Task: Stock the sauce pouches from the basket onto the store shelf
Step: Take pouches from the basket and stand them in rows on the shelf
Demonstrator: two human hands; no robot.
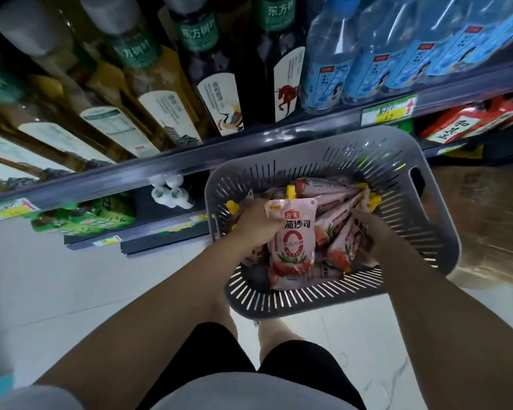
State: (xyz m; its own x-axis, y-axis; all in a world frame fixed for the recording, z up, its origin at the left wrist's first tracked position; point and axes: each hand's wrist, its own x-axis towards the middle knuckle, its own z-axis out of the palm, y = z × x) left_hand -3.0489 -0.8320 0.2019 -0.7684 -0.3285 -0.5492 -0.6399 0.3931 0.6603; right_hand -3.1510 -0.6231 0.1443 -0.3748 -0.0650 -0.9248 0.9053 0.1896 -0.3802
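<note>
2 hands in the basket — left hand grips a sauce pouch, right hand buried, grip unclear.

There is only one view, from a wide-angle camera worn on the person's head. It looks steeply down and a little forward, close above the grey basket, which fills the middle. The shelf edge runs slanted across the upper part. The floor lies at lower left.
</note>
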